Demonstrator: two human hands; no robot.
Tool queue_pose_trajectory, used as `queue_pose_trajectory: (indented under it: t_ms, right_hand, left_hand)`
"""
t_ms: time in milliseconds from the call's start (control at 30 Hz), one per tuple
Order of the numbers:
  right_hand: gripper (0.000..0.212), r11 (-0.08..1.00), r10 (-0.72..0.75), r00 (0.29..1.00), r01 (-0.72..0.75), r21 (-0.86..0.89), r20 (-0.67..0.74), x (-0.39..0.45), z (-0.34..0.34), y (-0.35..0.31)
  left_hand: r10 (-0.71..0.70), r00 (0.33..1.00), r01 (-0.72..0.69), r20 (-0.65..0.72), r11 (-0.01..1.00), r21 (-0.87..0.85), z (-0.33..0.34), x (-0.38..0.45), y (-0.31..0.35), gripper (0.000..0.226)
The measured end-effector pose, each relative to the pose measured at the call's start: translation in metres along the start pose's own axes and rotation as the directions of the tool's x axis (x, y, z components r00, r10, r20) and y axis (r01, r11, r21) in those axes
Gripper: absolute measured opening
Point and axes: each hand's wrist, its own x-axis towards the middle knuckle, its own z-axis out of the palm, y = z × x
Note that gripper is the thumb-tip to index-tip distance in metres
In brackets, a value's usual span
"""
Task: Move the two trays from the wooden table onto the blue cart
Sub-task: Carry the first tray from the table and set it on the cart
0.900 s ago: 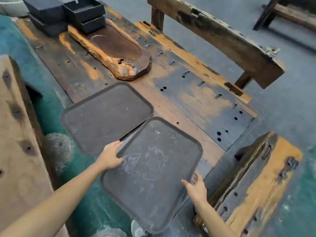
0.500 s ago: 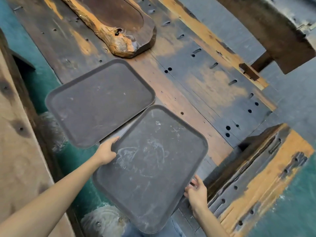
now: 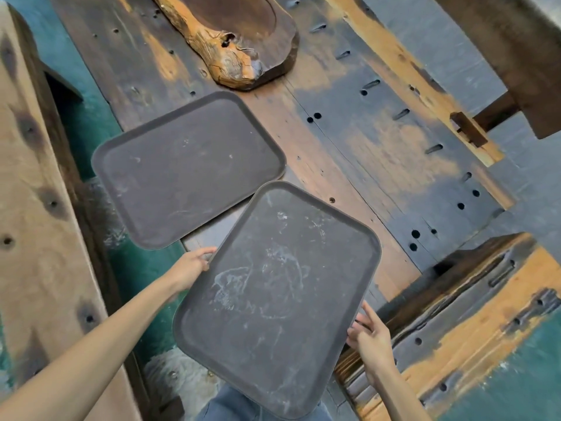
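Near tray (image 3: 273, 299): drawn toward me in the last moment, now overhanging the bench's (image 3: 349, 132) near edge, my left hand (image 3: 194, 265) gripping its left rim, my right hand (image 3: 370, 335) fingers spread against its right rim; far tray (image 3: 188, 168) unmoved on the bench, first carry beginning.

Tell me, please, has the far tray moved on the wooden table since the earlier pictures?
No. The far tray keeps its far corner just short of the carved wooden slab, as before; only the camera view shifted.

Perhaps workshop: weathered plank table (image 3: 379, 153)
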Motion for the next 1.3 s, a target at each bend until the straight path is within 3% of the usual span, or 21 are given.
queue_pose_trajectory:
  t_ms: [133, 267, 400, 700, 1000, 1300]
  right_hand:
    - [0.065, 1.000, -0.030, 0.996, 0.029, 0.006, 0.079, 0.004, -0.014, -0.023]
    - [0.033, 1.000, -0.004, 0.993, 0.000, 0.030, 0.116, 0.004, -0.009, -0.056]
    - [0.044, 1.000, -0.006, 0.986, 0.006, 0.005, 0.168, 0.003, 0.003, -0.079]
    - [0.049, 0.989, -0.012, 0.938, 0.062, -0.136, 0.346, -0.008, 0.065, -0.116]
    - [0.048, 0.911, 0.045, 0.835, 0.191, -0.366, 0.548, -0.041, 0.167, -0.116]
    - [0.047, 0.742, 0.137, 0.685, 0.407, -0.533, 0.715, -0.120, 0.258, -0.065]
  left_hand:
    - [-0.060, 0.998, 0.064, 0.025, 0.985, -0.158, -0.001, -0.017, 0.000, 0.033]
    - [-0.089, 0.996, 0.079, -0.023, 0.952, -0.296, -0.008, -0.034, -0.005, 0.056]
    - [-0.127, 0.991, 0.096, -0.049, 0.908, -0.407, -0.017, -0.058, -0.021, 0.076]
    - [-0.249, 0.947, 0.073, -0.202, 0.781, -0.620, -0.034, -0.125, -0.078, 0.082]
    - [-0.406, 0.842, -0.069, -0.354, 0.570, -0.819, -0.029, -0.216, -0.176, 0.072]
    - [-0.599, 0.714, -0.251, -0.364, 0.266, -0.931, 0.037, -0.320, -0.295, 0.074]
